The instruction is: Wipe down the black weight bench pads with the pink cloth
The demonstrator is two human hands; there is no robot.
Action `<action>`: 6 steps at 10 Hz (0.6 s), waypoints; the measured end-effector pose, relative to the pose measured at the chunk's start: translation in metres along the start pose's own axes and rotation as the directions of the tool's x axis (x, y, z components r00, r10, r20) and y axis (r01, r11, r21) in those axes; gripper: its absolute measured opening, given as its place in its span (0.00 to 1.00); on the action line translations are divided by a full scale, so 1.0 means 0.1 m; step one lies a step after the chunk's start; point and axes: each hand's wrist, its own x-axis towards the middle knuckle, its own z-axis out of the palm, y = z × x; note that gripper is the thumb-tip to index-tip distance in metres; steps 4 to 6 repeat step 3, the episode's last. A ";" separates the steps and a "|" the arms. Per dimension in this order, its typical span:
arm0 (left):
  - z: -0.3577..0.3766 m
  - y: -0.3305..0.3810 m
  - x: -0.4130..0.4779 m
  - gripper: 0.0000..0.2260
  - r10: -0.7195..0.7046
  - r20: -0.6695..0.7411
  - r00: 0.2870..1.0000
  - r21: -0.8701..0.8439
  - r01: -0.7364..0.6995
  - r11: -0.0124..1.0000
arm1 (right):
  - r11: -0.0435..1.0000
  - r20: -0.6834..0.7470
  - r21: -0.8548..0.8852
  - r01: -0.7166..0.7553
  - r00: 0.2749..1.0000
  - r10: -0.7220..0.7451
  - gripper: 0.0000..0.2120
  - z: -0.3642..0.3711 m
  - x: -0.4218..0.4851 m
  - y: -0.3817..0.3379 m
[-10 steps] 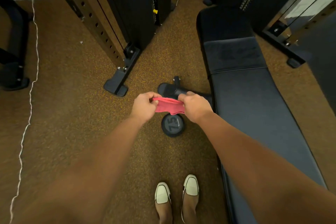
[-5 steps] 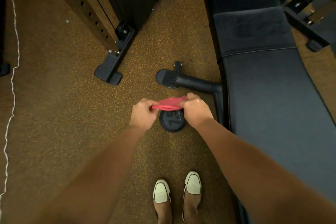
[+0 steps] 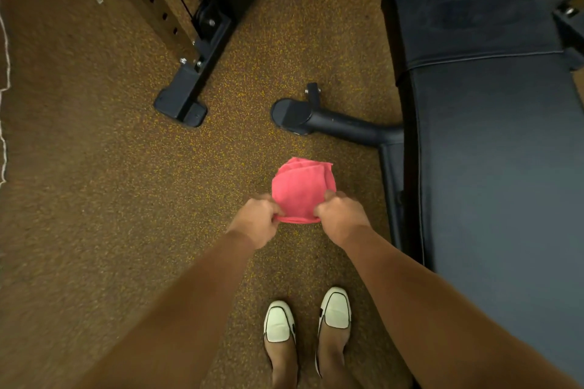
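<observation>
Cloth (image 3: 302,191) between both hands, bench (image 3: 499,167) right.

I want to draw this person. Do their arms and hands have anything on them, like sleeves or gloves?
No sleeves show: the left arm and right arm are bare up to the picture's edge. The left hand and right hand wear no gloves, and no watch or bracelet shows at either wrist.
</observation>
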 end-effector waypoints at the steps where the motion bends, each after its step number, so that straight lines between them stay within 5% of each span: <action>1: 0.10 -0.04 0.03 0.10 0.017 0.054 0.998 0.064 -0.020 0.998 | 0.999 0.037 -0.031 -0.016 0.999 0.018 0.17 0.15 0.09 -0.01; 6: 0.24 -0.06 0.07 0.15 -0.008 0.142 0.990 0.117 -0.009 0.993 | 0.999 0.139 -0.011 -0.032 0.990 0.033 0.19 0.29 0.12 -0.03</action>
